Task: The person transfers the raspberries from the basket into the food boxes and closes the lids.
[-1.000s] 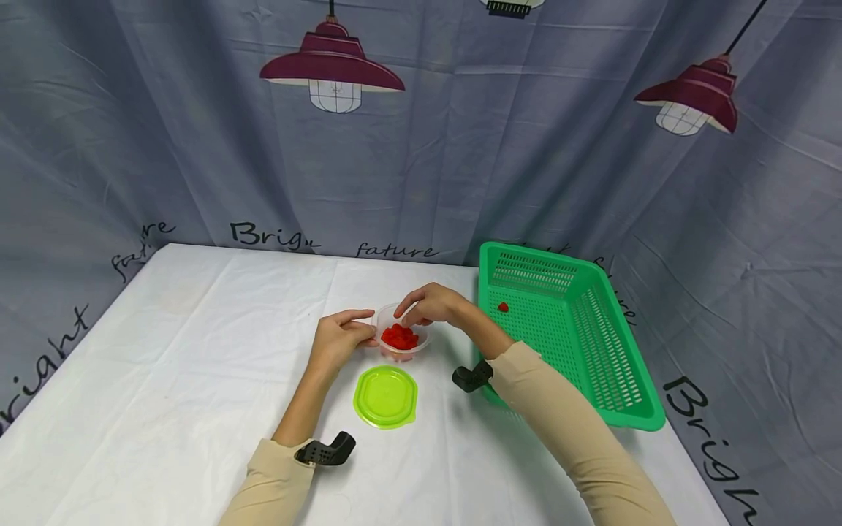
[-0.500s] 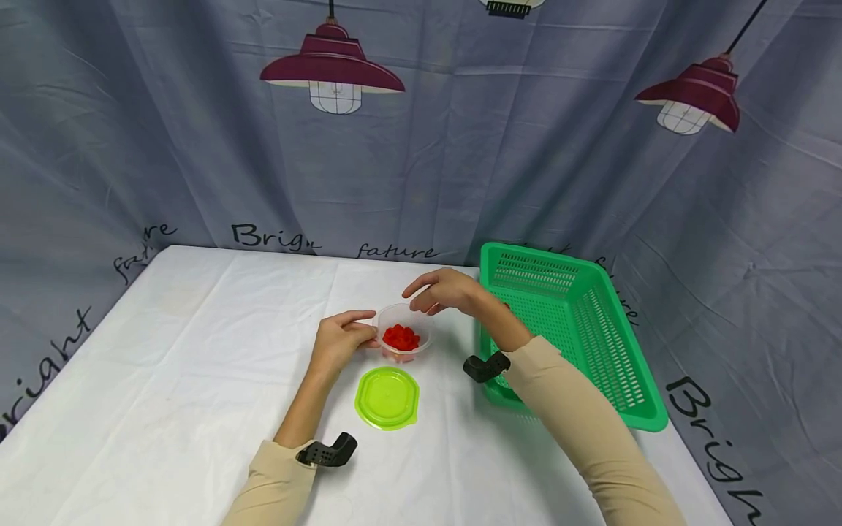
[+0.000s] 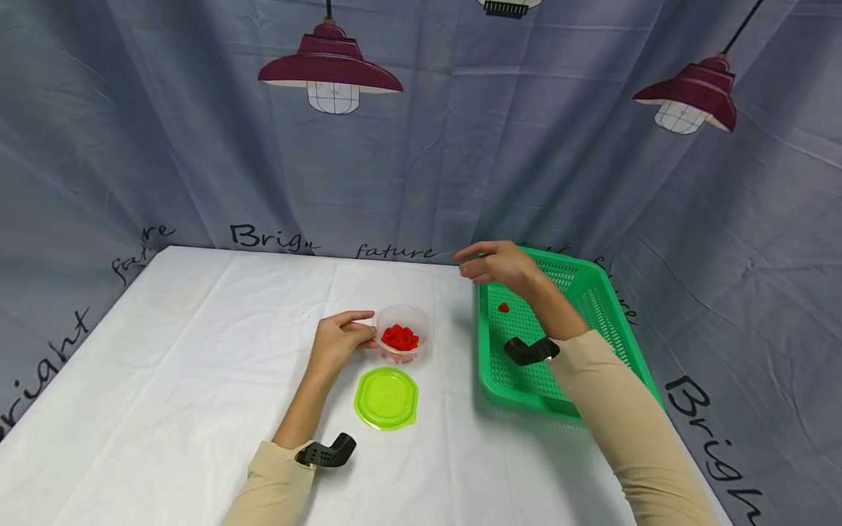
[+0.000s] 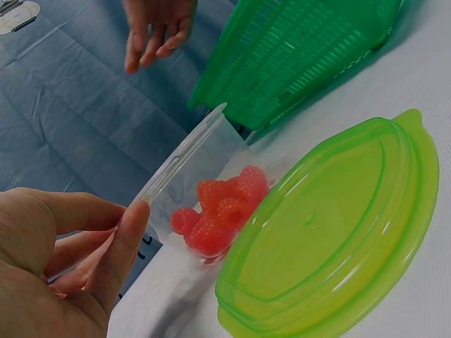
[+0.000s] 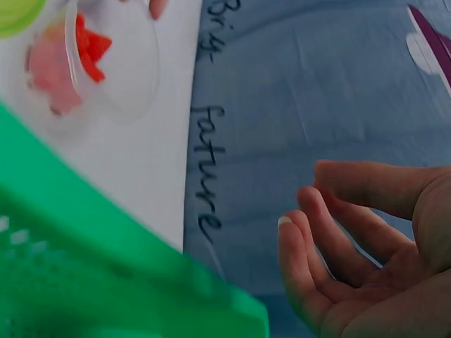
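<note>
My left hand [image 3: 338,340] pinches the rim of a clear plastic tub [image 3: 413,315] between thumb and fingers, on its left side. Several red raspberries [image 4: 225,211] lie heaped inside the tub. Just in front of it, a lime-green lid [image 3: 386,399] lies flat on the table. My right hand [image 3: 503,267] hovers above the far left corner of a green basket [image 3: 526,400]. Its fingers are loosely bent with nothing between them, as the right wrist view shows. A single raspberry [image 3: 503,307] sits on the basket's floor, below the right hand.
A white cloth covers the table [image 3: 184,365]. Behind it hangs a grey-blue curtain [image 3: 421,146] printed with lamps and lettering. The basket's raised walls stand along the table's right side.
My right hand has moved out of the tub, up and to the right, over the basket's far left corner. The left hand and the tub have stayed in place.
</note>
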The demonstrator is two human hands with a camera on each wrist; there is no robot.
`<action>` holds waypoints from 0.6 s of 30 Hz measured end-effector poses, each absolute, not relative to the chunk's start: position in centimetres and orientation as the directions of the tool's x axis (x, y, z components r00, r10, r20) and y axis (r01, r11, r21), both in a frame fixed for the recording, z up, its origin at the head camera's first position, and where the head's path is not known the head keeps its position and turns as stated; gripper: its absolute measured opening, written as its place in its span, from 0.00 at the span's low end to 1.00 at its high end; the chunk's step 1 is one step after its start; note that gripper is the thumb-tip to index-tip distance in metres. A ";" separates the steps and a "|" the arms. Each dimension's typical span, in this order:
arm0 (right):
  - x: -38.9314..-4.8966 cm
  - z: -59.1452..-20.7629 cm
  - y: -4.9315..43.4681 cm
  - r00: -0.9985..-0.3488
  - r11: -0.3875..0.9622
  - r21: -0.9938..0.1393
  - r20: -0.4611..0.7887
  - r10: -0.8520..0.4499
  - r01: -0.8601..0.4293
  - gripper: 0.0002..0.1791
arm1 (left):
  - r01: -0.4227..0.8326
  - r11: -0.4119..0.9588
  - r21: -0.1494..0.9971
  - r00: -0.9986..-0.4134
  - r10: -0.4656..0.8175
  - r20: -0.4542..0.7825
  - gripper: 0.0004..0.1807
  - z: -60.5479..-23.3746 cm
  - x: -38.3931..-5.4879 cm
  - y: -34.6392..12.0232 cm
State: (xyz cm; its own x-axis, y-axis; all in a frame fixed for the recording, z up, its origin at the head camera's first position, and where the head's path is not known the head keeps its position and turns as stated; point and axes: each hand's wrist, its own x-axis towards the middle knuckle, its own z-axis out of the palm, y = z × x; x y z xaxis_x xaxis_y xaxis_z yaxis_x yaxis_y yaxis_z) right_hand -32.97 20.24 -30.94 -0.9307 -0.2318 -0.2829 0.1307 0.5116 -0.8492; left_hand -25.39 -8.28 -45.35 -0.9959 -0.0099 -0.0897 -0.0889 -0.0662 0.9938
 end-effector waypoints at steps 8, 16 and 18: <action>-33.1 -31.5 23.5 -0.955 0.496 -0.855 -0.257 -0.146 0.154 0.26 | -0.092 -0.063 0.994 -0.995 -0.024 -0.094 0.20 -45.4 -25.4 -8.3; -33.5 -33.2 25.7 -0.967 0.519 -0.844 -0.227 -0.115 0.137 0.28 | -0.090 -0.062 0.994 -0.996 -0.019 -0.092 0.18 -45.4 -25.3 -8.3; -33.7 -33.8 26.2 -0.970 0.517 -0.847 -0.215 -0.112 0.128 0.28 | -0.090 -0.064 0.994 -0.996 -0.015 -0.091 0.18 -45.4 -25.3 -8.4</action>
